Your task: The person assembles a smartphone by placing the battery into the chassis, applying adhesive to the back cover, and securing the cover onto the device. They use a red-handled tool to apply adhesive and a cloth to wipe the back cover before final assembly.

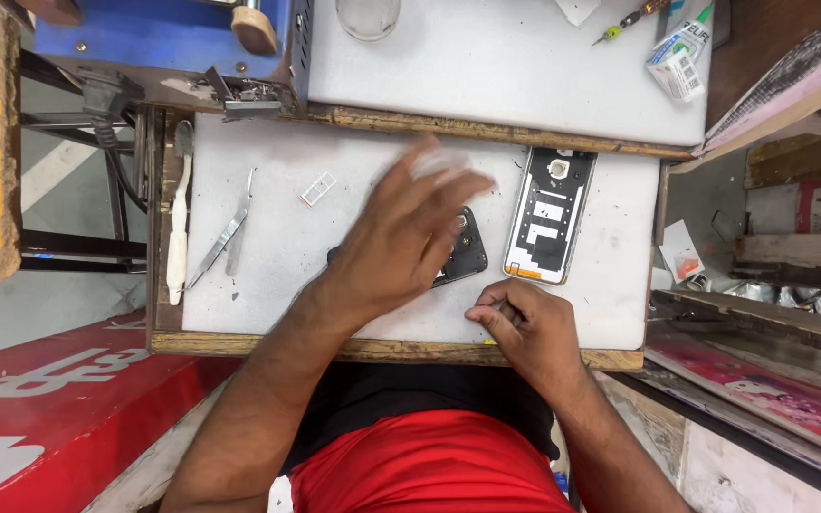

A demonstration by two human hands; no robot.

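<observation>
The dark phone body (463,255) lies flat on the white work mat (277,237), near the middle of the mat and mostly covered by the left hand (406,237). Only its right end shows, a black panel with small holes and fittings.

The work mat covers a wooden bench top (382,350) whose front edge runs just in front of the person's red garment (420,465). A second white surface (486,66) sits behind it, at a raised level.

The left hand rests palm down over the phone body with the fingers spread and extended toward the far edge of the mat. The fingertips are blurred, and it cannot be determined whether they grip anything. The right hand (525,323) sits at the near edge of the mat, just beside the phone body, curled into a loose fist with the knuckles up. Whether it encloses a small part cannot be determined.

The phone back cover (551,215) lies to the right of the phone body, apart from it, with its inner face up; black and white patches and a round opening are visible.

At the left edge of the mat lies a white toothbrush (178,223). Metal tweezers (220,242) lie just beside it, angled. A small card tray (318,189) lies between the tweezers and the left hand.

On the rear surface, a small screwdriver (624,21) lies near a white glue tube (678,52).
</observation>
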